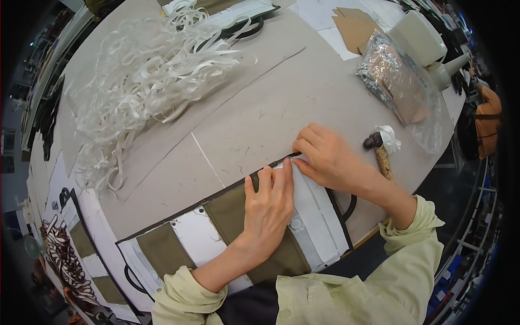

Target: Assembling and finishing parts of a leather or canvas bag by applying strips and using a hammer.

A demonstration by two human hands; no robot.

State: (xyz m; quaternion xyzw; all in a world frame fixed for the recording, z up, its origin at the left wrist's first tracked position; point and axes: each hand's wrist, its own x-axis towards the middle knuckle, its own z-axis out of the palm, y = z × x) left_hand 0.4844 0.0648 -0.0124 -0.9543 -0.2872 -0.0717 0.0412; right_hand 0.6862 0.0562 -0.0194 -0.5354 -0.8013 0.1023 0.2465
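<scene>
In front of me lies an olive and white striped fabric panel (230, 209) with a black edging (216, 195) along its far side and black loop handles at both ends. My left hand (268, 208) rests flat on the panel, fingers stretched out toward its far edge. Just right of those fingertips, my right hand (325, 160) pinches the black edging near the far right corner between thumb and fingers. Its fingertips partly cover the gripped spot.
A tangled heap of white ribbon (146, 76) spreads over the far left. At right are a tan-handled tool (383, 161) with a dark head, a clear plastic bag (398, 81), brown card pieces (355, 30) and a white container (417, 38). Another striped panel (89, 249) lies left.
</scene>
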